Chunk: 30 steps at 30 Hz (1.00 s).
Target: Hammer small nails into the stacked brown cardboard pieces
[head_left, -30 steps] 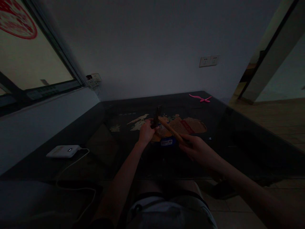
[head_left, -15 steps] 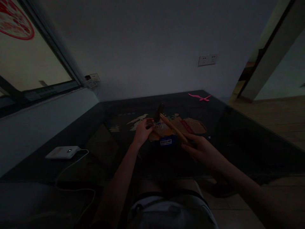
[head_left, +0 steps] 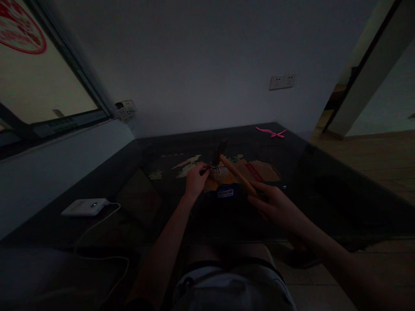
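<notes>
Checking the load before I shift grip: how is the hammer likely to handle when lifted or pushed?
The hammer should be stiff: its handle looks like straight, solid wood. It probably feels heavy at the far end, where the dark head, seemingly metal, sits. With the right hand gripping the opposite end, it may tip head-down if the hold loosens.
</notes>
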{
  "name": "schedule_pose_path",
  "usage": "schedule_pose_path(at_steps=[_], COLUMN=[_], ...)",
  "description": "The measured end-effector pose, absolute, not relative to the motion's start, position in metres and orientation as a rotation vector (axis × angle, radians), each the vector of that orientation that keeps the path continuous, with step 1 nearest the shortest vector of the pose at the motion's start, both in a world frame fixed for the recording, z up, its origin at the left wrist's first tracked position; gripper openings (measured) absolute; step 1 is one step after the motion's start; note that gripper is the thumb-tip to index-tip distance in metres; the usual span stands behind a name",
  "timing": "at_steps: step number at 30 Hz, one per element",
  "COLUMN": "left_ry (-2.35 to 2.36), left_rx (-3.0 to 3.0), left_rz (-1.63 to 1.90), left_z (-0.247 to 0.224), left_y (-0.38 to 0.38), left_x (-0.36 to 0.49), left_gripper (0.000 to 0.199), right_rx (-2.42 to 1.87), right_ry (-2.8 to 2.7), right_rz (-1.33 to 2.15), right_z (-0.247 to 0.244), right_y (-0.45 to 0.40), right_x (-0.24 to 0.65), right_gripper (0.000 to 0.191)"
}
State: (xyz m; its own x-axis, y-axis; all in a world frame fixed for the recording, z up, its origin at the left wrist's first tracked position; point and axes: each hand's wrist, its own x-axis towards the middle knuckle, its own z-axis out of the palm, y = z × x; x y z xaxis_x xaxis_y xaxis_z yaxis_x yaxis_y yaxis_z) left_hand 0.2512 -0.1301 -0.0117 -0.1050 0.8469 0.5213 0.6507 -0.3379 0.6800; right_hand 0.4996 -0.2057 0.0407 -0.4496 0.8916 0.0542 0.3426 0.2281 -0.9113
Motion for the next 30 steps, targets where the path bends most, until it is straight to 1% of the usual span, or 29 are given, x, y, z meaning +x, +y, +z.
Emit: schedule_pose_path(at_steps=[9,17,23,27,30], left_ry=[1.835,1.848,1.82,1.821,1.788], left_rx=[1.938,1.922,1.857,1.907,1.878], left_rz=[1.336,1.332,1.375,1.347,1.393], left_z=[-0.011,-0.014,-0.012,-0.015,-0.018], left_y=[-0.132,-0.132,-0.132,-0.131,-0.13], left_x=[0.254,0.254,0.256,0.255,0.255], left_gripper=[0.013,0.014,0.012,0.015,0.014], right_rx=[-1.062,-1.056,-1.047,-1.112,-1.087], right_ry=[-2.009,-2.07,-2.072,-2.089,-2.059], right_rz=[1.013,1.059,1.023,1.085,1.088], right_z=[0.047,0.049,0.052,0.049,0.05], right_y=[-0.202,-0.199,-0.201,-0.201,-0.202], right_x=[0.491,0.485,0.486,0.486,0.486], right_gripper=[0.038,0.036,0.04,0.036,0.036])
